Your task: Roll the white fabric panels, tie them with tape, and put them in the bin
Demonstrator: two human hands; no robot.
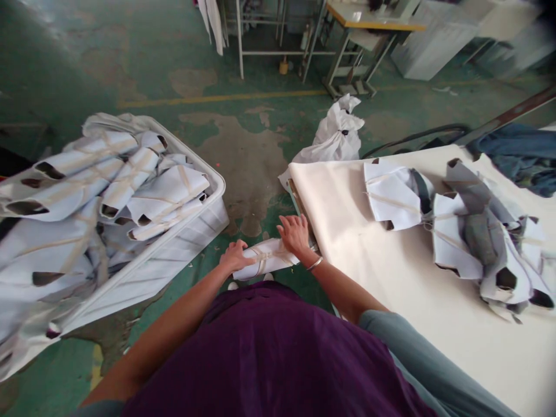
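Note:
Low in front of my body is a white rolled bundle (266, 258), tied with tan strips. My left hand (234, 256) is closed around its left end, thumb on top. At the other end, my right hand (295, 234) lies against the bundle with its fingers stretched out and apart, beside the table's edge. A bracelet is on the right wrist. The undersides of both hands are hidden. To my left stands a white plastic bin (174, 263), heaped with similar tied bundles (167, 194).
On my right is a cream-covered table (360, 289) bearing several tied white bundles (395, 197) and dark blue cloth (521, 156). A knotted white sack (336, 136) stands on the floor beyond its corner. Farther off is a workbench (369, 20) with metal legs.

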